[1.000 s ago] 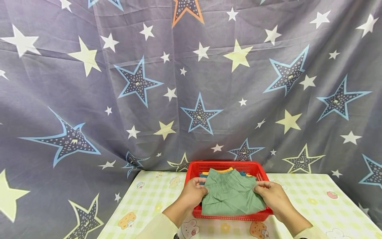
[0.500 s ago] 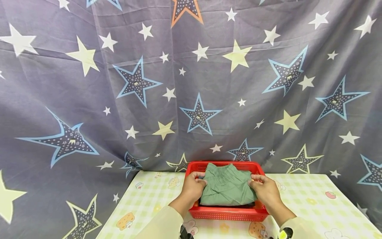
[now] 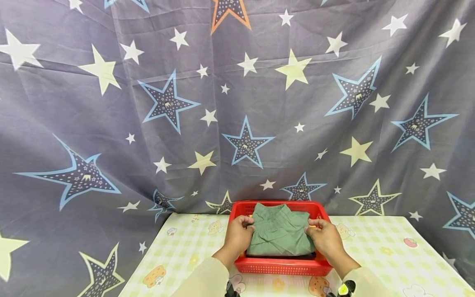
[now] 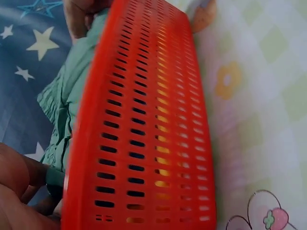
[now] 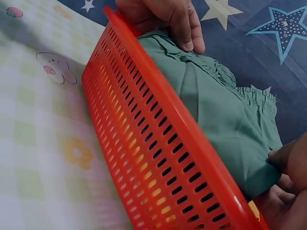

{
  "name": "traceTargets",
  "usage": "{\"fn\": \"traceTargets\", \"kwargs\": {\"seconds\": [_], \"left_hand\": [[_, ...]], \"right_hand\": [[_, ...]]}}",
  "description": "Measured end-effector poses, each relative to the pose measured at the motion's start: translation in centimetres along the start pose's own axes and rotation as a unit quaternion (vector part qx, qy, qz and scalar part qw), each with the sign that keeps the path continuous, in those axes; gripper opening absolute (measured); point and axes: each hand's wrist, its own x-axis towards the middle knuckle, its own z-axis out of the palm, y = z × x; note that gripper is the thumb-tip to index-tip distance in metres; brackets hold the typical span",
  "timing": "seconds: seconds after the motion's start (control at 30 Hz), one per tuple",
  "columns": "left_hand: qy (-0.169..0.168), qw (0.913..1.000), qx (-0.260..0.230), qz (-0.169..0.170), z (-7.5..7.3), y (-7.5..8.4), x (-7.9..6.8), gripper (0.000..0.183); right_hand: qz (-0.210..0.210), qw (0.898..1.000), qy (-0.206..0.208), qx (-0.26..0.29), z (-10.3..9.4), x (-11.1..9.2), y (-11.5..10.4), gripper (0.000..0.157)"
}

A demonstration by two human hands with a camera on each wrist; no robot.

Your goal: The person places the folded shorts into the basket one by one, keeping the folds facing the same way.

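A folded green garment with a gathered elastic waistband, which looks like shorts [image 3: 280, 233], lies in a red slotted plastic basket [image 3: 283, 268]. My left hand [image 3: 238, 236] pinches its left edge between thumb and fingers. At the opposite edge my right hand [image 3: 326, 237] pinches the cloth the same way. In the right wrist view the green shorts [image 5: 216, 110] rise a little over the basket's rim, with a hand at each side. The left wrist view shows the basket wall [image 4: 144, 120] hiding most of the cloth. Yellow and dark cloth underneath is mostly covered.
The basket stands on a table with a green-and-white checked cloth [image 3: 386, 247] printed with cartoon figures. A grey curtain with stars [image 3: 185, 144] hangs directly behind the table's far edge.
Both hands have lowered the green shorts into the basket and shifted them slightly left and back. The basket's front rim, covered before, now shows.
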Motion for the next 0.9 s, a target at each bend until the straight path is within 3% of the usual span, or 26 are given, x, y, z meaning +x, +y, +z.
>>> {"fn": "traceTargets", "kwargs": {"seconds": [0.13,0.3,0.4,0.5,0.6,0.67,0.77,0.9], "left_hand": [[0.006,0.9960,0.082,0.035,-0.1,0.0,-0.2,0.016],[0.003,0.9796,0.158,0.125,0.1,0.7,-0.5,0.023],[-0.021,0.9621,0.210,0.173,0.3,1.3,-0.6,0.025],[-0.060,0.9370,0.283,0.197,0.7,1.5,-0.6,0.035],[-0.098,0.9117,0.346,0.198,1.1,1.3,-0.4,0.047],[-0.120,0.9034,0.366,0.189,1.3,1.0,-0.3,0.053],[-0.143,0.9012,0.375,0.165,1.5,0.4,0.0,0.057],[-0.176,0.9024,0.374,0.123,1.5,0.1,0.2,0.058]], "right_hand": [[-0.019,0.999,0.014,-0.027,0.0,0.0,-0.3,0.039],[-0.092,0.992,0.046,-0.080,0.0,-0.3,-1.3,0.053],[-0.165,0.979,0.034,-0.119,0.3,-0.3,-1.8,0.060],[-0.237,0.956,-0.009,-0.170,1.0,-0.1,-1.9,0.069],[-0.270,0.934,-0.066,-0.225,1.6,0.0,-1.8,0.078],[-0.267,0.923,-0.098,-0.259,1.8,0.1,-1.7,0.083],[-0.244,0.914,-0.135,-0.296,2.0,0.5,-1.2,0.087],[-0.215,0.909,-0.170,-0.313,2.0,0.9,-0.7,0.088]]}}
